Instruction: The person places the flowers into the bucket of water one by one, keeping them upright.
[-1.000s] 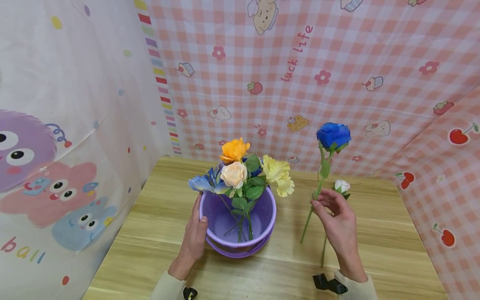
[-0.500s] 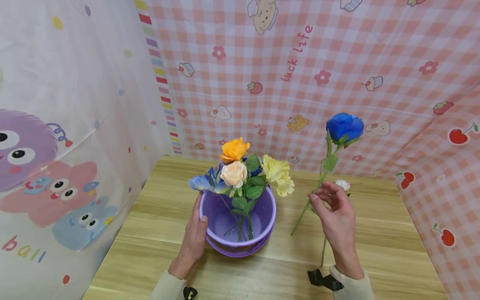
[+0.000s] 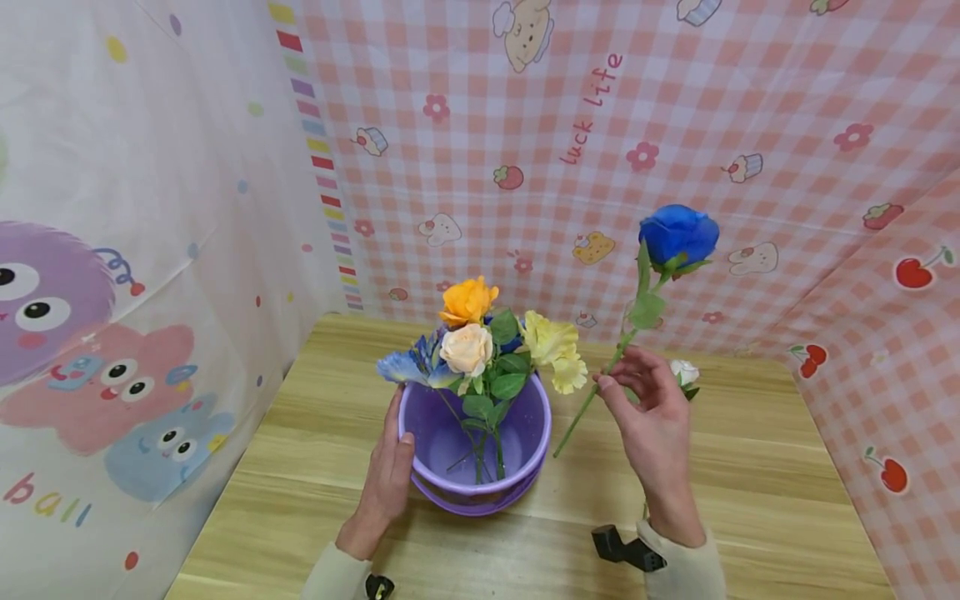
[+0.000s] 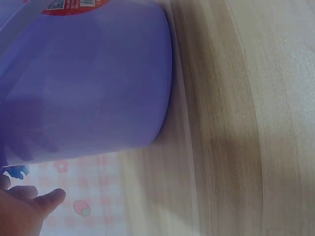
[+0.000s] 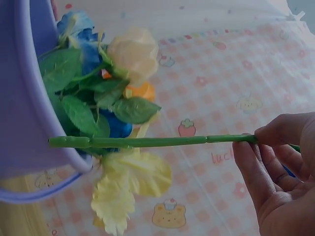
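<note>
My right hand (image 3: 651, 417) pinches the green stem of a blue rose (image 3: 678, 235) between thumb and fingertips, right of the purple bucket (image 3: 546, 429). The bloom points up and right. In the right wrist view the bare lower stem (image 5: 147, 142) reaches toward the bucket rim and overlaps it; whether they touch cannot be told there. My left hand (image 3: 386, 475) rests against the bucket's left side, fingers extended along it and thumb by the rim. Inside the bucket stand an orange rose (image 3: 468, 300), a cream rose (image 3: 467, 349), a yellow flower (image 3: 555, 350) and blue flowers (image 3: 416, 362).
A white rose (image 3: 684, 372) lies on the wooden table (image 3: 765, 467) behind my right hand, its stem partly hidden. Checked pink cloth (image 3: 465, 108) hangs at the table's back edge and on the right. White patterned cloth (image 3: 187, 100) hangs on the left.
My right hand has moved left with the blue rose, raising it slightly. Its stem tip is now closer to the bucket, and the stem slants more. My left hand and the bucket have stayed put.
</note>
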The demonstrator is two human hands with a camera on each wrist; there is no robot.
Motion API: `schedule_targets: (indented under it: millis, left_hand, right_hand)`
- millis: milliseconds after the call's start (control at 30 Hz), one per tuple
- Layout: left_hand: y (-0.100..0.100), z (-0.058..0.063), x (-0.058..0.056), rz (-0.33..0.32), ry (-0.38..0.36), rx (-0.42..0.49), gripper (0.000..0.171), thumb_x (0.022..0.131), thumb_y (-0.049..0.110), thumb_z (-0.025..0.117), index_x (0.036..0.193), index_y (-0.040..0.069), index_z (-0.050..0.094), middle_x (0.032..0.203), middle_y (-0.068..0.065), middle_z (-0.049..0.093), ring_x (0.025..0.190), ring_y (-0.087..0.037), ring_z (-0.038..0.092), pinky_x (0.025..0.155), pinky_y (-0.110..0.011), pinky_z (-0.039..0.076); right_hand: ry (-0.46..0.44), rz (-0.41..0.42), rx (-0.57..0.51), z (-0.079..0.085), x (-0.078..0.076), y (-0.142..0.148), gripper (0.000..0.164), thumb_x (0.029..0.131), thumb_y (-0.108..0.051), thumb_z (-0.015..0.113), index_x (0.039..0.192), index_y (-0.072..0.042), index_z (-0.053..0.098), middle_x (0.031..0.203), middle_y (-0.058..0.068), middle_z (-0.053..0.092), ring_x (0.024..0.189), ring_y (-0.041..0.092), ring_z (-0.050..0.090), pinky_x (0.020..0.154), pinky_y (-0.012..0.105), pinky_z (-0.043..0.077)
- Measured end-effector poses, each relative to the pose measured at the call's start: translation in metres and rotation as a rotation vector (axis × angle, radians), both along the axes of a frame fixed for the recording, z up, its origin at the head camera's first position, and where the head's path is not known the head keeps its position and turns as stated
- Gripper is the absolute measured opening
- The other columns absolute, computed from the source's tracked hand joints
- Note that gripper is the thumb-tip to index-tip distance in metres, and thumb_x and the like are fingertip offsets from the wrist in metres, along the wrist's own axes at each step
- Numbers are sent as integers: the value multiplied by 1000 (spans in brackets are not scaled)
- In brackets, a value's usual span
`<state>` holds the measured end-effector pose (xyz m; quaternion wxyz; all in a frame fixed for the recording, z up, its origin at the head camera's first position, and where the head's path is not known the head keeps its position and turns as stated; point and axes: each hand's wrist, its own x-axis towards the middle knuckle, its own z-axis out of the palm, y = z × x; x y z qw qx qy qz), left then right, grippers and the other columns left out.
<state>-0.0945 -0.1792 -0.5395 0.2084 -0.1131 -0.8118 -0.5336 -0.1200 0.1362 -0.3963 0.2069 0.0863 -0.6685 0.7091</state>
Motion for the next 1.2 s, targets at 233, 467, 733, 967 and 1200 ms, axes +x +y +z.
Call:
schedule_targets:
  millis: [233, 467, 733, 967, 1200]
  left_hand:
    - [0, 1, 1, 4, -10, -5, 61, 107, 18, 33, 164, 0, 20, 167, -21, 27, 148, -40, 33, 118, -14, 24]
    - [0, 1, 1, 6, -11, -6, 61, 107, 18, 32, 164, 1, 20, 167, -21, 27, 147, -41, 34, 118, -14, 25]
    - [0, 0, 2, 10, -9, -12, 61, 107, 18, 33, 165, 3, 20, 168, -19, 27, 148, -40, 33, 119, -14, 24]
    - [0, 0, 1, 6, -7, -6, 61, 107, 18, 33, 164, 1, 20, 168, -20, 26, 148, -40, 32, 119, -15, 23]
    - [0, 1, 0, 9, -9, -10, 61, 107, 19, 32, 164, 0, 20, 168, -19, 27, 148, -40, 33, 118, -14, 23]
  right_hand:
    - [42, 63, -60, 3, -1, -14, 42, 88, 23, 64, 128, 15, 55, 101, 13, 65, 91, 18, 71, 79, 28, 63]
    - [-4, 86, -52, 2, -1, -25, 42, 88, 21, 64, 128, 13, 55, 101, 8, 66, 92, 16, 71, 78, 27, 63]
    - [15, 110, -9, -7, -2, -38, 40, 88, 19, 66, 127, 13, 56, 100, 8, 66, 90, 15, 70, 75, 27, 63]
    - [-40, 119, 13, -24, -2, -50, 37, 88, 18, 68, 124, 12, 59, 101, 10, 64, 90, 10, 68, 74, 24, 63]
    - [-133, 120, 77, -39, 2, -58, 32, 89, 11, 72, 121, 9, 63, 103, 19, 66, 92, 12, 68, 78, 23, 62]
